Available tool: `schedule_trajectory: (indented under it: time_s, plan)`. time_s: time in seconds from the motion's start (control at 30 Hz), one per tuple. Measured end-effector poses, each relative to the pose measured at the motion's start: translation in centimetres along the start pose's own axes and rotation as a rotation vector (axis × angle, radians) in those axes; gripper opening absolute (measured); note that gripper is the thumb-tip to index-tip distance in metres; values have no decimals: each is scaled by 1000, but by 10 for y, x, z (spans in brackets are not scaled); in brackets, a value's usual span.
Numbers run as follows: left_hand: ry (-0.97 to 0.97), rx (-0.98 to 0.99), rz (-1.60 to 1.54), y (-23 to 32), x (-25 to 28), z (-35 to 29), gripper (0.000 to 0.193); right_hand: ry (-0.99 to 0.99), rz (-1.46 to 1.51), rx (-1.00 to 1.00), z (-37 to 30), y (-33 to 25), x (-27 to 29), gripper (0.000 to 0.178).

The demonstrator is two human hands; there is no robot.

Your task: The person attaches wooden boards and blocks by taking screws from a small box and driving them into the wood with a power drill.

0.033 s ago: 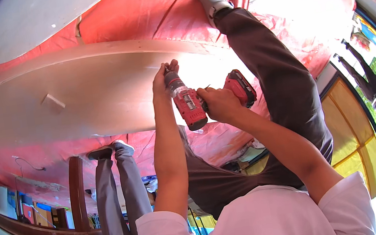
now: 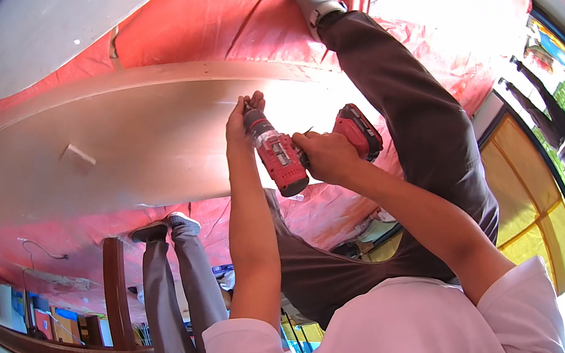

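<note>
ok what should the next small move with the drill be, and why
I'd probably move the left hand clear of the chuck before the red drill spins: that hand is right at its front end, while the right hand holds the drill.

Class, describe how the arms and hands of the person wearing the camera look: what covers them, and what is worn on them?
Loose, short white sleeves cover the upper arms, plain as far as they show. The forearms are uncovered. The left hand and right hand are bare, with no glove visible; no watch or bracelet shows.
</note>
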State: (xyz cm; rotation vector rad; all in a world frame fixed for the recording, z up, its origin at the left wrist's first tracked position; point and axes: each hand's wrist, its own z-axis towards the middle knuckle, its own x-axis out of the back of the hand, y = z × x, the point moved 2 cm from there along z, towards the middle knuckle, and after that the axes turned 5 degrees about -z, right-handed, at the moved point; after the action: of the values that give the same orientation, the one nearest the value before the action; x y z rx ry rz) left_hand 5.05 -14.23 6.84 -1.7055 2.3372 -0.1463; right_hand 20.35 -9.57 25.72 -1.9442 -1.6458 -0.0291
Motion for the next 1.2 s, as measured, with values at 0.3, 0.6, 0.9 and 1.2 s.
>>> schedule_trajectory:
  time_s: [0.3,0.6,0.9,1.2]
  plan:
    - [-71,-14,281,-4,6,-3,25,-74,68,-86,-2,-1,1,39]
    - [-198,-46,350,-10,-5,15,29,-57,222,-182,10,-6,0,29]
    - [-96,-91,476,3,-15,7,29,-84,151,-183,27,-7,7,34]
    - [-115,-93,452,7,-19,5,28,-112,165,-183,31,-7,9,27]
